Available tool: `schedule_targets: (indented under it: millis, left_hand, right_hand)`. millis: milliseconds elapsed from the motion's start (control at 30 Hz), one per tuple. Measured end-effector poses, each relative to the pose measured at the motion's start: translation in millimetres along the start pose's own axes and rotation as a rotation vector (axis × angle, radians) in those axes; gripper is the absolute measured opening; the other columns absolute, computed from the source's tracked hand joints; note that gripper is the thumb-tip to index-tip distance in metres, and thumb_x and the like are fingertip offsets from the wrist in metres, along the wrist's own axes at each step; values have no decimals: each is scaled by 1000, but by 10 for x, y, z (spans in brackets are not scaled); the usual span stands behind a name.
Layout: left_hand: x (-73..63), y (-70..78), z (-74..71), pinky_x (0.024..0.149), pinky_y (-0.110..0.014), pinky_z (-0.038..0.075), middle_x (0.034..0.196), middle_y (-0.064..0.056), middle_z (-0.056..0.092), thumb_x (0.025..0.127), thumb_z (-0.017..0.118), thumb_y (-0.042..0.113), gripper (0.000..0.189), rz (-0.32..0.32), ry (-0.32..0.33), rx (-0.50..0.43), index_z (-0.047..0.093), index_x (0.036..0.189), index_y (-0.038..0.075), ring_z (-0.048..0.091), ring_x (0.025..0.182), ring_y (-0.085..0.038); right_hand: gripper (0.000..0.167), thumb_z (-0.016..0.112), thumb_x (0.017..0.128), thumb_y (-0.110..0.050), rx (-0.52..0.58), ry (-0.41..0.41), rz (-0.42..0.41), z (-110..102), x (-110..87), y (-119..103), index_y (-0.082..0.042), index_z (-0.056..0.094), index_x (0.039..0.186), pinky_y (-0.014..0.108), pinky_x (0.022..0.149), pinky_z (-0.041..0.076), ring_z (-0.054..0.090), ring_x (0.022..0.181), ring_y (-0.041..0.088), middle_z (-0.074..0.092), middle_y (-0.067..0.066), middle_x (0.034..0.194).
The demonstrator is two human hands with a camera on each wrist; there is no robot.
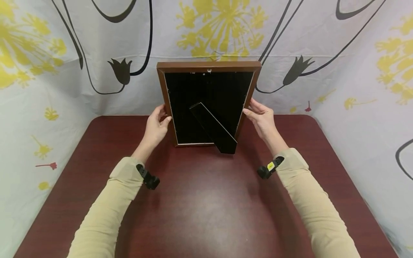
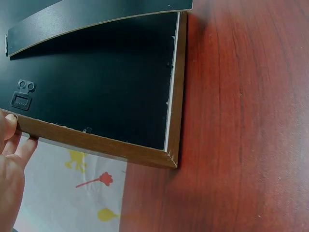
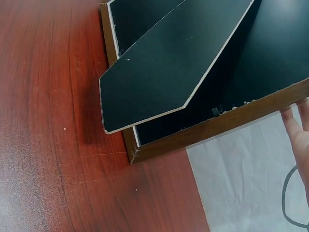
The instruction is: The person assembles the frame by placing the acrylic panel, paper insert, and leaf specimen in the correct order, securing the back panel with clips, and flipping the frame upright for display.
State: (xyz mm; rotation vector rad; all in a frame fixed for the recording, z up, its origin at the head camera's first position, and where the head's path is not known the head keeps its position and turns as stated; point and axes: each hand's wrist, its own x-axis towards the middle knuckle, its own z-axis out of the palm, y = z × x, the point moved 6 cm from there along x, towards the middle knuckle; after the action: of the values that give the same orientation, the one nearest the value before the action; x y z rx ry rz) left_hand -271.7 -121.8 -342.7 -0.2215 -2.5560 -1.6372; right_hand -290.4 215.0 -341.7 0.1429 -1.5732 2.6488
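Note:
A brown wooden picture frame [image 1: 209, 65] stands upright at the far part of the table, its black back [image 1: 184, 89] facing me. The black easel leg [image 1: 216, 129] slants out from the backing toward the lower right, its end low over the tabletop. My left hand [image 1: 157, 123] grips the left side of the frame, thumb on the back edge and fingers behind. On the opposite side my right hand [image 1: 262, 118] holds the edge the same way, thumb toward me. In the left wrist view a small metal hanger [image 2: 22, 94] shows on the backing. The picture side is hidden.
The dark red wooden table [image 1: 206, 200] stretches from the frame toward me. A white cloth [image 1: 96, 43] with yellow and grey flower prints hangs behind the table and along both sides. Each wrist wears a black strap camera [image 1: 148, 177].

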Motion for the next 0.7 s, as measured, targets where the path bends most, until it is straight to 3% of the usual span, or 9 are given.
schedule_targets:
  millis: [67, 167, 267, 400, 467, 567, 700]
  left_hand:
    - [-10, -23, 7, 104, -43, 39, 144, -16, 32, 94, 48, 10, 55, -4, -4, 1, 25, 143, 5, 33, 134, -27]
    - [-23, -54, 12, 105, -43, 38, 143, -18, 33, 93, 49, 9, 54, -4, -3, -1, 26, 142, 3, 34, 133, -29]
    - [-33, -53, 15, 105, -43, 37, 142, -20, 35, 93, 50, 8, 53, 5, 0, -15, 27, 141, 1, 35, 132, -30]
    - [-41, -51, 14, 106, -43, 37, 141, -20, 35, 93, 51, 7, 53, 6, 0, -27, 28, 140, 0, 36, 132, -31]
    - [-43, -61, 9, 105, -42, 37, 141, -20, 35, 93, 50, 8, 53, -3, -1, -26, 28, 141, 1, 36, 132, -31]
    - [-50, -70, -3, 105, -41, 38, 143, -19, 33, 93, 51, 10, 55, -25, -10, -24, 27, 142, 4, 34, 133, -29]
    - [-89, 19, -40, 107, -43, 35, 144, -20, 31, 94, 50, 13, 54, -38, -18, -21, 26, 142, 2, 32, 134, -31]
  right_hand:
    - [47, 55, 79, 19, 3, 1, 9, -7, -14, 13, -18, 70, 103, 18, 72, 54, 65, 85, 5, 71, -6, 94]
    - [44, 58, 79, 14, -57, 17, 24, -27, -47, 30, -10, 64, 115, 17, 74, 54, 64, 85, 4, 70, -7, 96]
    - [45, 62, 82, 5, -196, 33, 48, -65, -97, 62, -2, 53, 125, 17, 78, 53, 63, 86, 2, 65, -8, 100]
    - [31, 63, 85, -9, -441, 51, 179, -186, -190, 211, -6, 51, 113, 19, 79, 53, 60, 82, -1, 56, -8, 94]
    - [25, 62, 86, -15, -548, 8, 301, -252, -252, 346, -7, 49, 107, 25, 83, 53, 59, 81, -1, 54, -9, 91]
    - [33, 62, 87, -19, -690, -125, 438, -307, -356, 556, 0, 50, 112, 37, 90, 51, 61, 85, 3, 60, -6, 92]
    - [45, 63, 86, -17, -794, -276, 461, -265, -453, 724, 5, 48, 123, 44, 92, 49, 62, 90, 11, 61, 12, 107]
